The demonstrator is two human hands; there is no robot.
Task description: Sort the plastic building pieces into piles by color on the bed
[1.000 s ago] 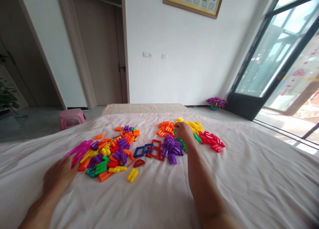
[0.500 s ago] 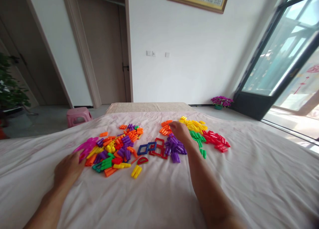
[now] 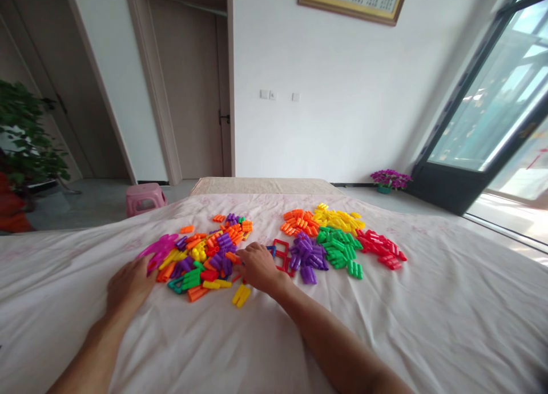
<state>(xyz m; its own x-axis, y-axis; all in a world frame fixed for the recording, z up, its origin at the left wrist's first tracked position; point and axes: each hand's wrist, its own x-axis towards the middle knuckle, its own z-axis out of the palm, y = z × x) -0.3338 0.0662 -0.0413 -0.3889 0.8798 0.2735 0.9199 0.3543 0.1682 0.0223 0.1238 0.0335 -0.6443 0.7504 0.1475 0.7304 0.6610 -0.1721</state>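
Observation:
My left hand [image 3: 131, 282] rests at the left edge of a mixed pile of toy building blocks [image 3: 209, 260], its loosely bent fingers against a magenta plastic piece [image 3: 160, 246]. At the pile's right edge is my right hand [image 3: 259, 268], palm down with fingers and thumb apart. Its fingertips are beside an orange block [image 3: 233, 258]; whether they touch it I cannot tell. Under and behind this hand lie flat square frames, a red frame [image 3: 281, 244] showing and a blue one mostly covered. A yellow block [image 3: 241, 295] lies just in front.
Color groups lie on the right: purple blocks [image 3: 308, 254], orange blocks [image 3: 299, 221], yellow blocks [image 3: 338, 218], green blocks [image 3: 340, 245] and red blocks [image 3: 381, 248]. A wrinkled pale sheet [image 3: 205, 348] covers the surface. Beyond its left edge stands a pink stool [image 3: 145, 197].
My right hand has moved left and nearer, from the orange group to the mixed pile's right edge. My left hand stays by the magenta piece. The view has shifted slightly.

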